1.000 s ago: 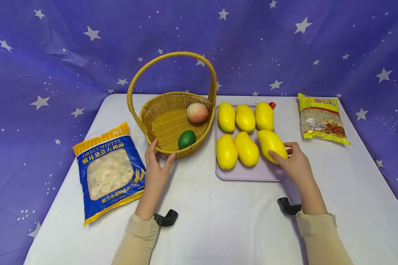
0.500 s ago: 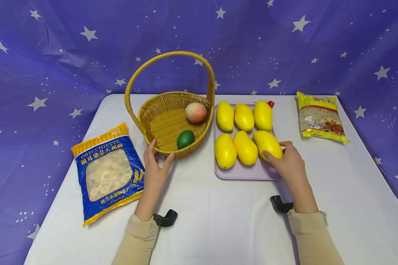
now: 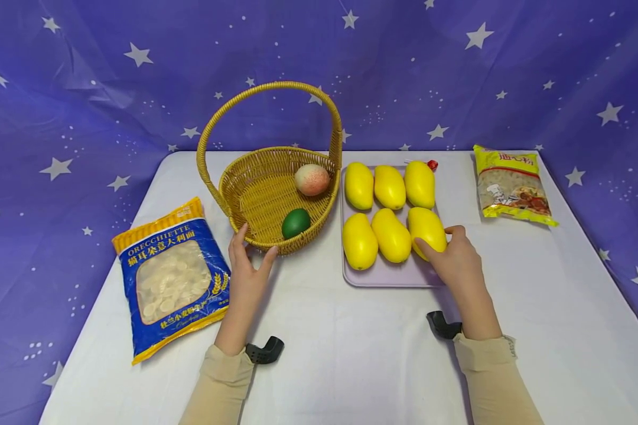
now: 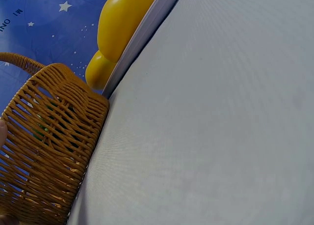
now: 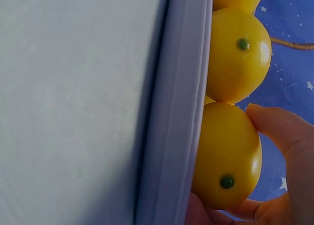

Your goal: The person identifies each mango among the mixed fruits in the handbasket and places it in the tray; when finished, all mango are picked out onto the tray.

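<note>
My right hand (image 3: 459,260) grips a yellow mango (image 3: 425,230) at the front right of the lilac tray (image 3: 388,276). In the right wrist view, thumb and fingers pinch this mango (image 5: 228,156) from both sides, its green stem spot showing. Several more mangoes (image 3: 392,236) stand beside it on the tray in two rows. To the left, my left hand (image 3: 248,274) touches the front rim of a wicker basket (image 3: 263,200) with spread thumb and fingers. Inside the basket lie a pinkish peach-like fruit (image 3: 312,180) and a dark green egg-shaped object (image 3: 295,224).
A blue bag of orecchiette (image 3: 172,280) lies left of the basket. At the far right is a yellow food packet (image 3: 513,186). A small red object (image 3: 432,165) sits behind the tray. The tall basket handle (image 3: 271,87) arches above the basket.
My right hand has moved left with the mango and lowered it into line with the front row on the tray. The left hand stays at the basket rim.
</note>
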A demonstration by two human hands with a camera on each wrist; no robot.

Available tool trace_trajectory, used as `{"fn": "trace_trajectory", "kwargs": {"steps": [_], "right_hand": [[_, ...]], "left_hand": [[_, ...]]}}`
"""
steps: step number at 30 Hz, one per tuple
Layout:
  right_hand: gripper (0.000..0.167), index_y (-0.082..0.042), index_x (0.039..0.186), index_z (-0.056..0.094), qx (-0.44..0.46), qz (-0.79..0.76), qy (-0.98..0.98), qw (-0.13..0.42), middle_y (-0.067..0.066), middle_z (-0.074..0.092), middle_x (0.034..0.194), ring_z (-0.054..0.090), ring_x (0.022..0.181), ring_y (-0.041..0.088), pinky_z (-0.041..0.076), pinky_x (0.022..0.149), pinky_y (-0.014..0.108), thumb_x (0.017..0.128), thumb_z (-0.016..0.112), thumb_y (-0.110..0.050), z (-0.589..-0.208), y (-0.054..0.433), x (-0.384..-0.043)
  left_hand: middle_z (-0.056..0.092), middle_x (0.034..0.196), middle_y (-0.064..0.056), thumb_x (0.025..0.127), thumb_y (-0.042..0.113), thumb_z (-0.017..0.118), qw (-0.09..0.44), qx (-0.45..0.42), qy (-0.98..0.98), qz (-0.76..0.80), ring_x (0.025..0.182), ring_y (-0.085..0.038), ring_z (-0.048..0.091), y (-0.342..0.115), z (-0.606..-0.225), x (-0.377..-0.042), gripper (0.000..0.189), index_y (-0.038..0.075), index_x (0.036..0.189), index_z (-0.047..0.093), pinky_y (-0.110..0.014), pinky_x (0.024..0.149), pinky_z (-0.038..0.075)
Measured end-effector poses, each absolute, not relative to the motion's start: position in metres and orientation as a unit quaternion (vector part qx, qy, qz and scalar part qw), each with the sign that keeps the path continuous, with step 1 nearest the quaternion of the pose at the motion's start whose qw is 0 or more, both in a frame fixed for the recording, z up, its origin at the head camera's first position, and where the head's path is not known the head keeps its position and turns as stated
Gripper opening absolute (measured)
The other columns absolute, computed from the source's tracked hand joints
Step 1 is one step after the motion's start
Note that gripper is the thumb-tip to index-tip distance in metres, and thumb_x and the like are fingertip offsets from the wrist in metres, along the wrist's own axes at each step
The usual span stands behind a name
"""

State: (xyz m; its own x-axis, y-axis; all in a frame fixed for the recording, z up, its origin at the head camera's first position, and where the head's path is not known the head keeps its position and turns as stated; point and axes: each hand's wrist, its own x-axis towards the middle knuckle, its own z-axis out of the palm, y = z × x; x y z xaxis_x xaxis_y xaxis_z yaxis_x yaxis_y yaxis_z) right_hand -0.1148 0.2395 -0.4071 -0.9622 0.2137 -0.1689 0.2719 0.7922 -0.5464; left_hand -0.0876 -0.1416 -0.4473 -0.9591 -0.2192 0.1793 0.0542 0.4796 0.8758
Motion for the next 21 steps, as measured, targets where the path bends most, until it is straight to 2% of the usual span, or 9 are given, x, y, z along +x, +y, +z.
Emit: {"fn": "trace_trajectory", "kwargs": {"steps": [14, 17, 21], "right_hand": [[0.107, 0.005, 0.148, 0.017, 0.131, -0.285, 0.947, 0.065, 0.038, 0.045, 0.130, 0.049, 0.110, 0.053, 0.042, 0.088, 0.063, 0.083, 0.050, -0.073, -0.404, 0.241, -0.112], [0.109, 0.005, 0.149, 0.016, 0.128, -0.282, 0.948, 0.070, 0.036, 0.051, 0.124, 0.054, 0.103, 0.050, 0.046, 0.080, 0.059, 0.082, 0.050, -0.074, -0.401, 0.244, -0.107], [0.106, 0.004, 0.149, 0.018, 0.125, -0.275, 0.951, 0.066, 0.025, 0.059, 0.104, 0.058, 0.080, 0.036, 0.048, 0.061, 0.042, 0.083, 0.051, -0.073, -0.396, 0.251, -0.097]], "left_hand": [[0.016, 0.155, -0.006, 0.094, 0.041, 0.060, 0.130, 0.047, -0.849, -0.509, 0.129, -0.030, 0.041, -0.142, -0.450, -0.088, 0.074, 0.025, 0.153, 0.018, -0.047, 0.105, 0.037], [0.016, 0.155, -0.007, 0.095, 0.041, 0.060, 0.131, 0.044, -0.850, -0.508, 0.129, -0.031, 0.041, -0.141, -0.449, -0.088, 0.073, 0.026, 0.153, 0.018, -0.047, 0.105, 0.037], [0.016, 0.155, -0.007, 0.095, 0.042, 0.060, 0.129, 0.043, -0.852, -0.506, 0.129, -0.031, 0.041, -0.140, -0.449, -0.088, 0.073, 0.029, 0.153, 0.017, -0.047, 0.104, 0.037]]}}
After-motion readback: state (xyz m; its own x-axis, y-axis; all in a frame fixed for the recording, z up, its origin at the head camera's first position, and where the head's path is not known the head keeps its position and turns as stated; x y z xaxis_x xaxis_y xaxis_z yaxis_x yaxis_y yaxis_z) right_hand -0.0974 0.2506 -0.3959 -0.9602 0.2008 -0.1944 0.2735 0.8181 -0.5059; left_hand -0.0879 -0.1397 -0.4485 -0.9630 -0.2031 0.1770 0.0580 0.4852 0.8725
